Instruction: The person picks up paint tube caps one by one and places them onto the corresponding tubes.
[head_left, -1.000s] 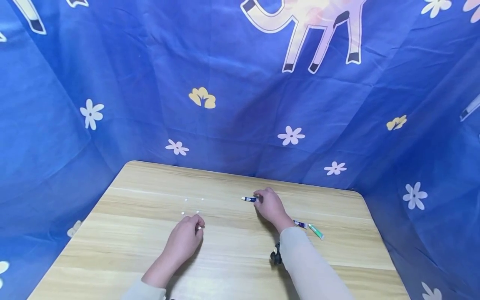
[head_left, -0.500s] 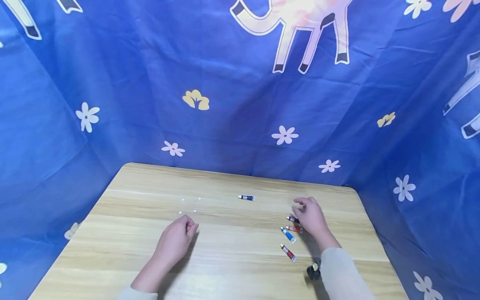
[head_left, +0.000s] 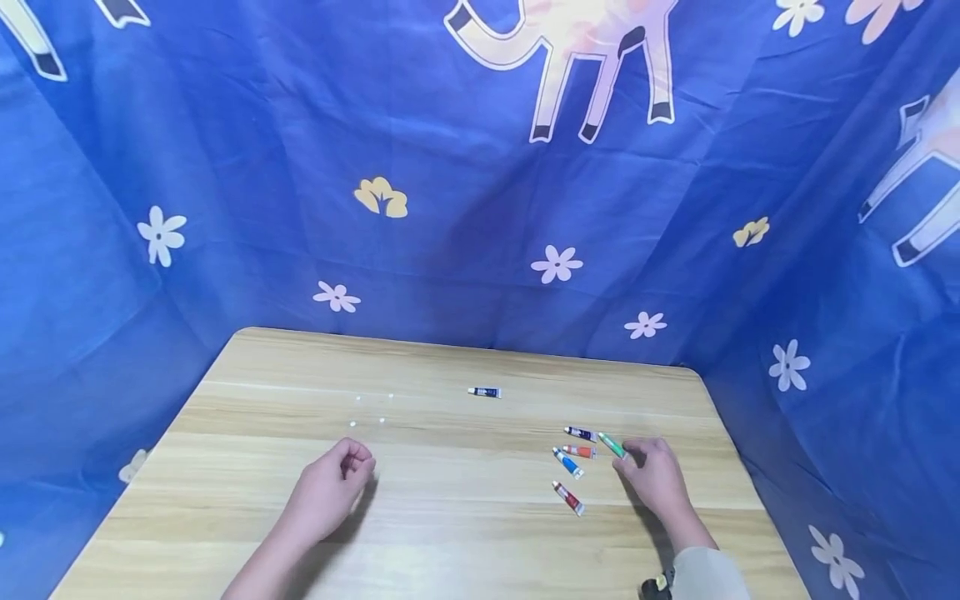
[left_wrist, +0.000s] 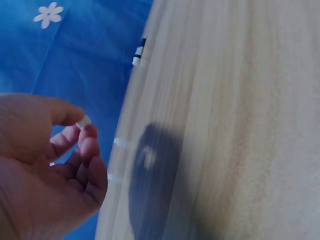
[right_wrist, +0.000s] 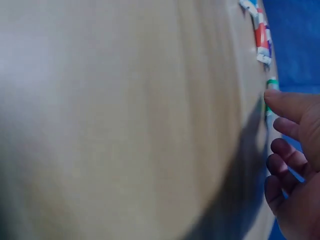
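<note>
In the left wrist view a small white piece (left_wrist: 84, 121) sits between the thumb and index finger of my left hand (head_left: 324, 487). Several similar white bits (head_left: 353, 424) lie on the table just beyond this hand. My right hand (head_left: 656, 477) has thumb and index finger around the tail end of a green paint tube (head_left: 612, 444), which lies at an angle on the table. In the right wrist view the thumb overlaps that tube, with the other fingers loosely bent. Left of it lie a purple paint tube (head_left: 581, 433), an orange paint tube (head_left: 580, 452) and a blue paint tube (head_left: 567, 463).
A red paint tube (head_left: 567, 498) lies nearer the person. A dark blue paint tube (head_left: 485, 392) lies apart, toward the back of the wooden table (head_left: 465, 525). A blue patterned cloth (head_left: 450, 250) hangs behind the table and along both sides.
My right hand has let go of the dark blue tube, then come right and toward the person to the green tube. My left hand has drawn back slightly. The head view has shifted to the right.
</note>
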